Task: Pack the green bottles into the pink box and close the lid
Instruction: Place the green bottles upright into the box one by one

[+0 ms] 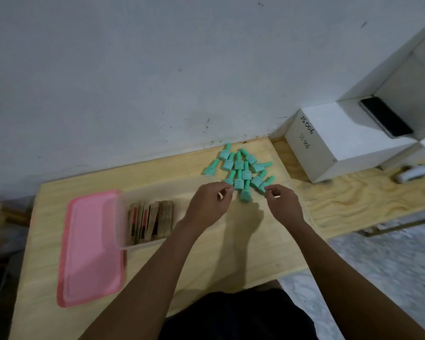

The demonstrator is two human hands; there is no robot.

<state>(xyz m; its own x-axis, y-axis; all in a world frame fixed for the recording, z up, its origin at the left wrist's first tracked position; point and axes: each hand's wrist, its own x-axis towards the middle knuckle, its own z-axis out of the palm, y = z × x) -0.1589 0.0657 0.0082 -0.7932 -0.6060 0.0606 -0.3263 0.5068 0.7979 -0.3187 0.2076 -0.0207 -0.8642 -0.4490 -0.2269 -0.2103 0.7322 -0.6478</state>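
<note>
Several green bottles (241, 170) lie in a loose pile on the wooden table near the wall. My left hand (206, 204) pinches the near end of one bottle (230, 179) at the pile's left front. At the right front, my right hand (284, 204) pinches another bottle (265, 184). The box (123, 217), translucent and open, stands left of my hands with several brown flat packs (151, 220) inside. Its pink lid (88, 249) lies flat on the table beside it on the left.
A white carton (329, 143) marked "JS 006" stands at the right against the wall, with a dark phone (385, 117) on a white ledge behind it. A small white object (412, 174) lies further right. The table's near edge (231, 290) is at my body.
</note>
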